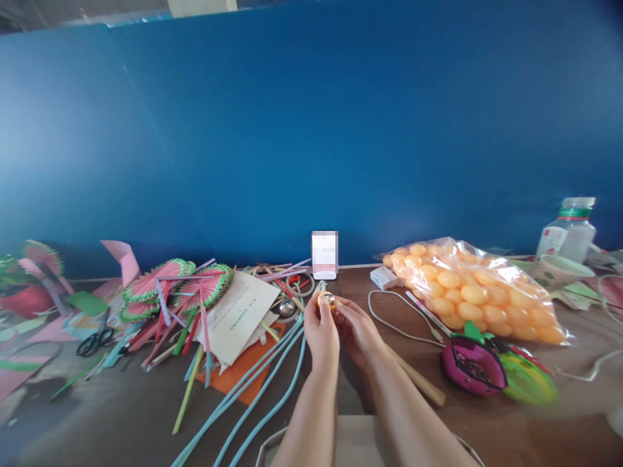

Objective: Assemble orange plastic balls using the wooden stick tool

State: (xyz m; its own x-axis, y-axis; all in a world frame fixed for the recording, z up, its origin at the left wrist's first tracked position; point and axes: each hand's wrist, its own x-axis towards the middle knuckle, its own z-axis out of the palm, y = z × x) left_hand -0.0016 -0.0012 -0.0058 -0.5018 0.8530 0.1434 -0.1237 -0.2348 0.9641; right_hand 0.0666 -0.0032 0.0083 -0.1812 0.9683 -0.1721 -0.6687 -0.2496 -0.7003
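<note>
Blue wall (311, 130) behind; left fingers (326, 315) and right fingers (348, 309) pinch what seems a shiny golden ball (329, 299).

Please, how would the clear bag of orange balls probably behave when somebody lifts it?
The clear bag looks thin and wrinkled, so it would likely sag and shift. The orange balls inside look rounded, so they may roll about.
</note>
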